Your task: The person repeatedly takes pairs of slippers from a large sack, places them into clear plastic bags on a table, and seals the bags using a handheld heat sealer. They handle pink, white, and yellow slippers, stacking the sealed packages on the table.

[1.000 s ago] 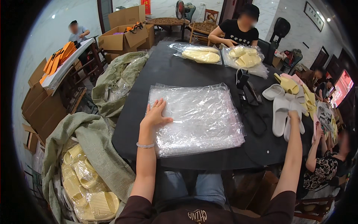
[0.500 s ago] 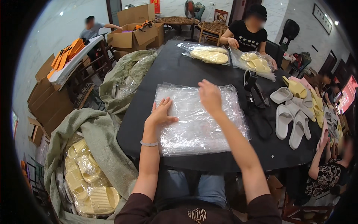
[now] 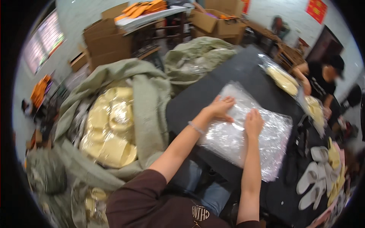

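A stack of clear plastic bags (image 3: 262,140) lies on the black table (image 3: 197,98) in front of me. My left hand (image 3: 220,108) rests flat on the stack's near left edge, fingers spread, a thin bracelet on its wrist. Beside it, my right hand (image 3: 253,122) presses palm down on the middle of the stack. Neither hand grips anything that I can see.
To my left, a big olive sack (image 3: 144,114) holds bagged yellow slippers (image 3: 108,129); a second sack (image 3: 197,57) lies beyond. White and yellow slippers (image 3: 317,178) sit at the table's right. A person in black (image 3: 323,79) handles bagged slippers (image 3: 283,79) across the table. Cardboard boxes (image 3: 102,36) stand behind.
My head has turned left, bringing the sack of yellow slippers into view. My right hand came from the table's right edge onto the plastic stack beside my left hand.
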`<state>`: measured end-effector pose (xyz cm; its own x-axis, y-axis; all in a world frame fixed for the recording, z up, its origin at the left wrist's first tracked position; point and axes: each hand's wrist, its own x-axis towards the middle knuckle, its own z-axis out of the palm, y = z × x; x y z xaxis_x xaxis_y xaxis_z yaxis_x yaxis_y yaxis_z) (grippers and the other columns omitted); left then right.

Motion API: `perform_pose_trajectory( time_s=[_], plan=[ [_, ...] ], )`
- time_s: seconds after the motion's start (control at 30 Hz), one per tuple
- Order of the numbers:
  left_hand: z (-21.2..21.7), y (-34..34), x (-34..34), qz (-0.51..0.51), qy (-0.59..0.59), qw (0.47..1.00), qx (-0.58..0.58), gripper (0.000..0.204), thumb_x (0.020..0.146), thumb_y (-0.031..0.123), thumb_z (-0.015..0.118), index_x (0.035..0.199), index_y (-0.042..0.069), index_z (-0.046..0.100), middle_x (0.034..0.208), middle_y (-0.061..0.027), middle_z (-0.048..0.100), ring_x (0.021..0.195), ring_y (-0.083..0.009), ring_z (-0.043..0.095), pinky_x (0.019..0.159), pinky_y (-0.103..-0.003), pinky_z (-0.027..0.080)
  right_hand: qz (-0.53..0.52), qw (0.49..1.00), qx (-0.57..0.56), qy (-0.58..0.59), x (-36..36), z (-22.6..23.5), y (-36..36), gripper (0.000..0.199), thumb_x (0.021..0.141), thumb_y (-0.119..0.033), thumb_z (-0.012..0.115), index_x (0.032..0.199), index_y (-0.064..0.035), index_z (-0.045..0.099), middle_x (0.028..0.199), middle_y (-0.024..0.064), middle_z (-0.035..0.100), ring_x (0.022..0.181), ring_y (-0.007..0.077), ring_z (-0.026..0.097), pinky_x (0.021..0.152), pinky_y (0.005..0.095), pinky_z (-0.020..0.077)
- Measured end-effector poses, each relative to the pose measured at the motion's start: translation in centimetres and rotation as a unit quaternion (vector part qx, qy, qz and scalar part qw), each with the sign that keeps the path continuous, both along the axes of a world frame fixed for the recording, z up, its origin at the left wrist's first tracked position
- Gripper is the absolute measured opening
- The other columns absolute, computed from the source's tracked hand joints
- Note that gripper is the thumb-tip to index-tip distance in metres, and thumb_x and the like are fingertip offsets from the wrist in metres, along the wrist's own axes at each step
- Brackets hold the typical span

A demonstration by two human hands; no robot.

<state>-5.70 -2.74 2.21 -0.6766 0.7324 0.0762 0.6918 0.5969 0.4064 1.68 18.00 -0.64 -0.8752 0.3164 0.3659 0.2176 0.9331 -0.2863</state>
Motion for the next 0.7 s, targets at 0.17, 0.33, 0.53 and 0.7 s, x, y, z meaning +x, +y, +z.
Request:
perform_pose_trajectory(
  time_s=[0.17,0.33,0.53,0.7],
  plan=[
    [-1.4,-0.7,1.2,0.012,0.116,0.993,0.013,0.074,0.085,0.055,0.054,0.134,0.001,0.041,0.148,-0.0148,0.032,0.139,-0.0278,0.026,0.111,-0.046,0.022,0.017,1.0,-0.003,-0.008,-0.7,-1.4,1.6,0.045,0.098,-0.039,0.033,0.129,-0.012,0.053,0.141,0.0058,0.044,0.131,0.0248,0.038,0.109,0.0517,0.0214],
    [1.8,-6.9,4.5,0.008,0.116,0.988,-0.097,0.053,0.09,0.044,0.053,0.124,0.003,0.052,0.138,-0.0137,0.046,0.131,-0.0276,0.039,0.104,-0.044,0.035,0.026,0.999,-0.041,-0.02,-1.0,-1.3,1.4,0.05,0.099,-0.043,0.026,0.132,-0.0136,0.05,0.144,0.0057,0.04,0.135,0.0238,0.032,0.111,0.0512,0.0179],
    [8.9,-20.6,11.6,0.09,0.019,0.996,0.007,0.046,0.089,0.038,0.058,0.12,0.004,0.058,0.126,-0.0142,0.056,0.116,-0.0301,0.052,0.099,-0.04,0.041,0.018,0.999,-0.024,-0.032,-0.9,-1.3,1.9,0.05,0.1,-0.044,0.026,0.135,-0.0149,0.048,0.145,0.0041,0.039,0.135,0.0234,0.033,0.11,0.0526,0.0176],
    [13.0,-36.4,16.1,0.486,0.083,0.87,-0.03,0.043,0.086,0.04,0.061,0.095,-0.001,0.066,0.096,-0.0199,0.066,0.089,-0.0321,0.064,0.078,-0.038,0.05,0.019,0.999,-0.015,-0.032,-1.2,-1.4,1.5,0.049,0.099,-0.043,0.028,0.135,-0.0155,0.047,0.145,0.0037,0.039,0.135,0.0226,0.033,0.11,0.0539,0.0179]
  ],
)
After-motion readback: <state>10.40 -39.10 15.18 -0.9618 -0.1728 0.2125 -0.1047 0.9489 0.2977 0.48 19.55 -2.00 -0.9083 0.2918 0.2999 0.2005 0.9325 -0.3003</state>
